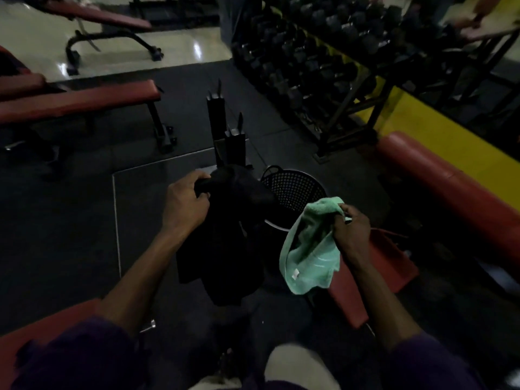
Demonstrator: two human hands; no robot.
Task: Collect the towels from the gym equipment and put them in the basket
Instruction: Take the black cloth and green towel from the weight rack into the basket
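Head view shows two towels off the gym gear and held up, so the picking-up part looks done for these two. The dropping-in part is not done yet.

The black towel (222, 243) hangs long and floppy from the left hand (184, 205), whose fingers are curled tight round its bunched top end. Its folds are hard to see because it is so dark. The green towel (306, 249) hangs from the right hand (351, 232), which grips one bunched edge. It is soft and fluffy, folded over on itself, with a small white tag near its low corner.

Both towels hang in the air just in front of the basket (298, 187). From here the black one covers its left rim and the green one covers its right rim. The basket is black and round, with lots of little holes and a loop handle. It stands on the dark floor (70, 235). I cannot tell if any towel is inside it, as the part that shows is just dark.

I think the next thing is to let both towels drop in. No other towel shows on the red benches (78, 101) or by the weight rack (323, 68), but the room is dim, so more could be left.
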